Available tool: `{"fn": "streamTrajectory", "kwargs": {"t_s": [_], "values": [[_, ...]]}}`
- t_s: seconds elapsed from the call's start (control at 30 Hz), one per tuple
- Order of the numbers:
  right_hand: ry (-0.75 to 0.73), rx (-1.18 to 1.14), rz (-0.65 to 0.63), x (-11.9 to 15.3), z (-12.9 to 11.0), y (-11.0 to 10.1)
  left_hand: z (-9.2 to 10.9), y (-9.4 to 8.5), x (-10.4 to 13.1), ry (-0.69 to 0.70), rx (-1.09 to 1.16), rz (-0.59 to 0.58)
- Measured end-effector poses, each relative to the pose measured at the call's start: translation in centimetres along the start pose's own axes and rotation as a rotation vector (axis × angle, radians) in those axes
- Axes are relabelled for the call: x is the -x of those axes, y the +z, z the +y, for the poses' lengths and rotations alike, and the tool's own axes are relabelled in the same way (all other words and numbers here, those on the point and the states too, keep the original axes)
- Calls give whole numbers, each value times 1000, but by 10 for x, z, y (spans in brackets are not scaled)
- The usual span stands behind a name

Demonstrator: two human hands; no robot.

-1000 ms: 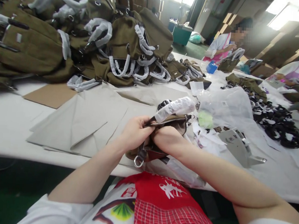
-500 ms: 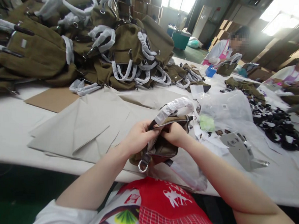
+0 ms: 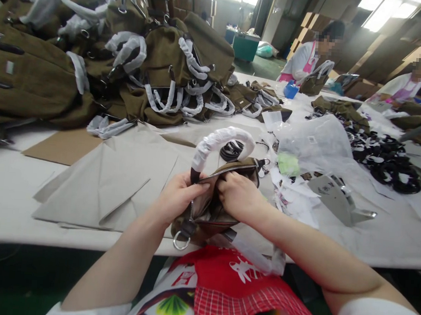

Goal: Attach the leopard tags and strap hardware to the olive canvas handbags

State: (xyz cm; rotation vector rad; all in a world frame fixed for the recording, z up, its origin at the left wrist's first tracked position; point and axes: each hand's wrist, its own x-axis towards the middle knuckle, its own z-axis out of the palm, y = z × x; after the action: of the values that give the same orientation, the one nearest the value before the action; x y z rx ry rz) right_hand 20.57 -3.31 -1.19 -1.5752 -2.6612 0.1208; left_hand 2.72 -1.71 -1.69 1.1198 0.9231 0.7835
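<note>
An olive-brown handbag [image 3: 203, 230] stands at the table's front edge in front of me, its zipped top open. My left hand [image 3: 180, 196] grips the rim at the bag's left side, thumb over the zip edge, by the foot of a white-wrapped handle [image 3: 214, 142] that arches up. My right hand [image 3: 242, 196] reaches into the opening with curled fingers; their tips are hidden against the lining. A metal ring [image 3: 181, 241] hangs at the bag's near left end. Behind the raised handle lies a coiled black strap [image 3: 231, 150]. A second wrapped handle [image 3: 252, 255] droops over the front.
Olive bags [image 3: 33, 70] are heaped at the back left. Grey sheets [image 3: 94, 183] and brown cardboard [image 3: 63, 146] lie left. To the right are clear plastic [image 3: 314, 140], a grey metal piece [image 3: 331, 196] and black coils [image 3: 402, 176]. Two people [image 3: 303, 63] work farther back.
The bag's mouth has opened wider and its handle has swung upright, showing the black coil behind. My right hand has shifted slightly left and lower into the opening. The view has shifted a little.
</note>
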Motion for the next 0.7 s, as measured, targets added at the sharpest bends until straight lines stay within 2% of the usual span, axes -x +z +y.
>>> {"fn": "streamTrajectory", "kwargs": {"t_s": [0.1,0.2,0.37,0.47,0.57,0.7], "values": [[-171,-107,24,0,13,1,-5,-4,1,-13,-14,31],[-292,-213,1,2,14,-1,-8,-8,1,-24,-30,33],[-163,-131,-45,7,-16,-8,0,-12,4,-22,-7,35],[-187,-132,-29,10,-28,-12,5,-15,9,-70,45,11],[-246,-243,-7,8,-22,-13,5,-18,13,-114,119,-11],[-340,-302,-16,3,-12,-8,-1,-18,15,-123,98,3]]}}
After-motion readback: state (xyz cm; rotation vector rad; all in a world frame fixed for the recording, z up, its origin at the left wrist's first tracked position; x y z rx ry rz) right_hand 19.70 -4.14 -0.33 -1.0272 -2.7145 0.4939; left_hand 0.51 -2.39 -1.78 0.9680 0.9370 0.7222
